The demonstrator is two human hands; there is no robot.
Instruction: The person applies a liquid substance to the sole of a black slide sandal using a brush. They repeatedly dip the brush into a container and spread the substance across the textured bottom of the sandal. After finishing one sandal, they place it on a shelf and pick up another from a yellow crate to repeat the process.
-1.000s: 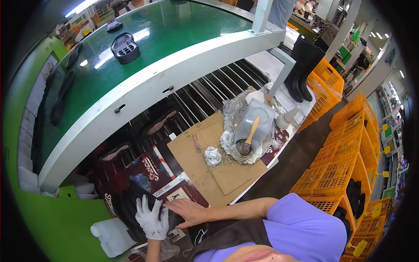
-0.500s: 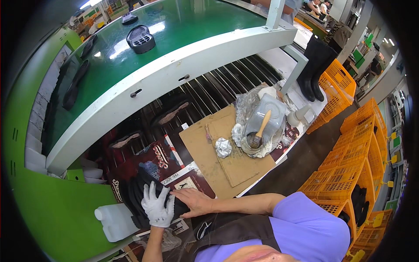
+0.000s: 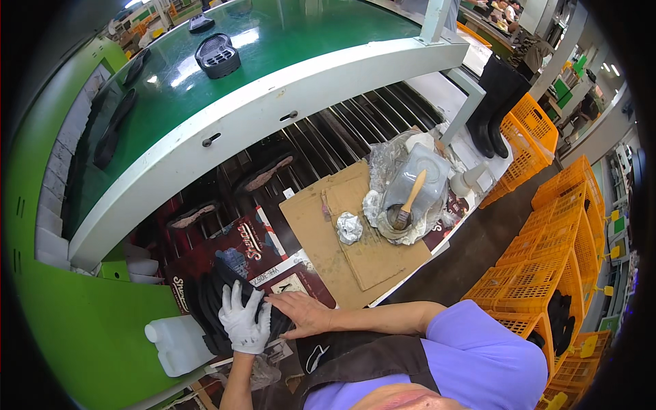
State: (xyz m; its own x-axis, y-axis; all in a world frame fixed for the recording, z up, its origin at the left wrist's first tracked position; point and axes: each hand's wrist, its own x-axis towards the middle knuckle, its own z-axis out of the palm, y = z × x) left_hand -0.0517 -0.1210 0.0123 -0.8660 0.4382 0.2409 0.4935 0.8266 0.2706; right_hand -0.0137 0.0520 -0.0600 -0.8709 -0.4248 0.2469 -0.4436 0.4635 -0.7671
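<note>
Black, curved sole-like pieces (image 3: 203, 305) bunch just right of the translucent white plastic jug (image 3: 179, 347). As a second ago, the white-gloved left hand (image 3: 244, 322) and bare right hand (image 3: 305, 316) rest on them, fingers spread, grip unclear.

A shoe factory floor, seen from within: a green conveyor belt (image 3: 307, 27) bears black shoe soles (image 3: 217, 56), with metal rollers (image 3: 338, 137) below its pale frame (image 3: 273, 96). Nearby, a brush (image 3: 413, 193) stands in a plastic jug (image 3: 432, 173). Orange crates (image 3: 516, 270) are stacked alongside; people (image 3: 504, 11) sit in the distance.
</note>
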